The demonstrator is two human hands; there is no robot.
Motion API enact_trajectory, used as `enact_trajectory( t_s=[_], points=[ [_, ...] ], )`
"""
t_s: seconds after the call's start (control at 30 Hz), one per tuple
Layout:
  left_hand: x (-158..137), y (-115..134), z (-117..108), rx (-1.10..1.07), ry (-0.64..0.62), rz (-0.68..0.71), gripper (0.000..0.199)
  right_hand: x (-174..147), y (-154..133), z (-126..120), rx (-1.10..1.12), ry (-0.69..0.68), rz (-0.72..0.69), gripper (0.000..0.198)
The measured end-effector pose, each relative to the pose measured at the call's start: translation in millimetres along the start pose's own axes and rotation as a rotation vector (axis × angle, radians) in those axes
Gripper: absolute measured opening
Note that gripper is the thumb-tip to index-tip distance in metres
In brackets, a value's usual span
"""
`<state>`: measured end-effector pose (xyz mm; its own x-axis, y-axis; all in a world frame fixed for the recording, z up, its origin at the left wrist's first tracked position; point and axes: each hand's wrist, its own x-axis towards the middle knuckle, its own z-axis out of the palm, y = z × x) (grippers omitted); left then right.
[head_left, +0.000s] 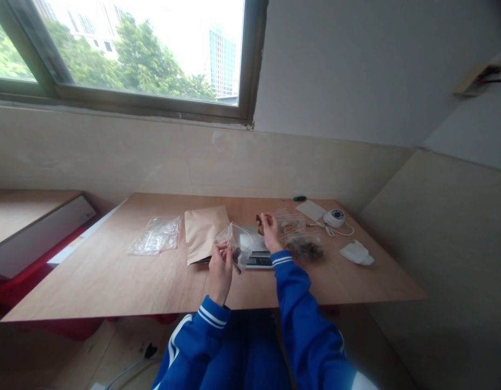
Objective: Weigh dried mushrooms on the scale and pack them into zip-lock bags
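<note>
My left hand (220,271) pinches the edge of a clear zip bag (243,246) with a few dark pieces inside. My right hand (269,230) is closed on a brown dried piece (259,221), raised to the right of the bag's mouth. Beneath both hands lies a flat kitchen scale (259,261), partly covered by the bag and my right hand. A brown paper pouch (204,230) rests just left of the scale. Close to my right wrist are a zip bag of dark dried pieces (306,249) and, behind it, one with paler pieces (290,226).
Flat clear bags (156,235) lie on the left of the wooden table (153,287). On the right are a white dome camera (334,218) with its cable, a crumpled white tissue (357,253), and a white card (311,210). A green object (300,199) sits at the back edge.
</note>
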<state>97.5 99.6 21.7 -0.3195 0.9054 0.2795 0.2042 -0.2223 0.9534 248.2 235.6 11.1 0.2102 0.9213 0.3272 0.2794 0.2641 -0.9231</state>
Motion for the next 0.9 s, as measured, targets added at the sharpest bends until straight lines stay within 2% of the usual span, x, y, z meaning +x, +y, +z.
enact_trajectory(
  t_s=[0.07,0.17,0.27,0.43,0.57,0.7,0.77,0.83,0.9],
  points=[
    [2.5,-0.8,3.9,0.003,-0.019,-0.003,0.021,0.3,-17.7,-2.3,0.248,-0.047,0.148,0.042],
    [4.8,-2.5,10.5,0.019,-0.023,0.027,0.021,-5.6,-46.9,-6.1,0.627,-0.241,0.382,0.044],
    [4.1,-1.8,16.8,0.010,-0.002,0.031,0.020,-17.9,-66.4,-4.8,0.630,-0.361,0.439,0.045],
    [-2.2,5.1,22.1,-0.009,0.132,-0.048,0.017,-36.3,-72.8,1.9,0.274,-0.325,0.279,0.039],
    [-5.6,6.2,23.0,-0.020,0.234,-0.077,0.017,-41.7,-80.0,1.3,0.107,-0.460,0.191,0.040],
    [-6.7,0.0,22.1,-0.057,0.296,-0.119,0.024,-45.9,-97.9,-9.4,0.068,-0.594,0.055,0.043],
    [-7.1,-1.9,20.7,-0.095,0.324,-0.157,0.027,-52.0,-104.1,-18.4,0.083,-0.558,-0.058,0.042],
    [-8.1,-0.1,19.3,-0.134,0.353,-0.168,0.029,-63.2,-103.5,-26.3,0.045,-0.428,-0.130,0.042],
    [-10.6,6.1,19.0,-0.144,0.394,-0.149,0.028,-79.1,-95.7,-29.8,-0.019,-0.329,-0.108,0.062]
  ],
)
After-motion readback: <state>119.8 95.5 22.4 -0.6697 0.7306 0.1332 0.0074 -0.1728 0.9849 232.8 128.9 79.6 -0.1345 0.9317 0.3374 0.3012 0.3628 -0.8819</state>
